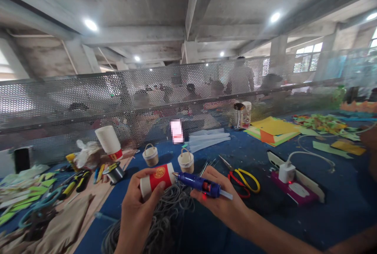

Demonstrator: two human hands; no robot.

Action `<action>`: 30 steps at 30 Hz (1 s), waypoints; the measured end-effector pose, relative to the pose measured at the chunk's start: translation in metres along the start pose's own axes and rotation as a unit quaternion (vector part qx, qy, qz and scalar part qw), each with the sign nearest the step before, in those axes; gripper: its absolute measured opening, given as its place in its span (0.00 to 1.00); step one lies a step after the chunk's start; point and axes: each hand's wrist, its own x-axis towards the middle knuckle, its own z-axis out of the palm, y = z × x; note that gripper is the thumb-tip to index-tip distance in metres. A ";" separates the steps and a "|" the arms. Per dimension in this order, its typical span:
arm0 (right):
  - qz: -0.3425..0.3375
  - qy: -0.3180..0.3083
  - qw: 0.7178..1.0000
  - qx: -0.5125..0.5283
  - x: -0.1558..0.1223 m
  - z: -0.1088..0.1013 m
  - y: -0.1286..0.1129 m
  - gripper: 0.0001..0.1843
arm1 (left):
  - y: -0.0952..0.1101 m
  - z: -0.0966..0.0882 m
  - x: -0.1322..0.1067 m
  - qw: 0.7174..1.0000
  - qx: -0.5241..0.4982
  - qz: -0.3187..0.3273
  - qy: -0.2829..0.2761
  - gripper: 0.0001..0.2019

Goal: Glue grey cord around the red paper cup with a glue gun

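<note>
My left hand (138,203) is wrapped round a red and white paper cup (156,178) that lies on its side above the blue table. In my right hand (219,199) I grip a blue hot glue gun (200,184), its nozzle touching the cup's base on the right. A clear glue stick pokes out of the gun's rear end. Below both hands lies a pile of grey cord (165,216).
Two small cups with handles (150,155) (186,161) stand behind my hands. Scissors with red and yellow grips (243,178) lie to the right, beside a white plug on a power strip (294,179). Coloured paper (273,130), a cup stack (109,142) and a perforated metal screen (182,92) sit farther back.
</note>
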 end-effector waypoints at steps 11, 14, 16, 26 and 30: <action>0.002 0.015 1.000 0.003 0.000 0.001 0.001 0.15 | 0.003 0.000 -0.003 1.000 0.022 0.016 -0.002 0.23; -0.008 0.014 1.000 -0.017 0.000 0.000 0.004 0.14 | 0.004 0.001 -0.003 1.000 0.014 0.016 0.001 0.22; -0.014 0.016 0.999 -0.027 0.000 0.000 0.005 0.15 | 0.004 0.001 -0.003 1.000 0.002 0.011 -0.005 0.22; -0.017 0.020 0.999 -0.030 0.001 -0.001 0.001 0.15 | 0.001 0.000 -0.002 0.999 0.023 0.042 -0.005 0.20; -0.014 0.026 0.999 -0.038 0.002 -0.001 0.005 0.16 | 0.002 0.001 -0.002 0.999 0.023 0.043 -0.003 0.20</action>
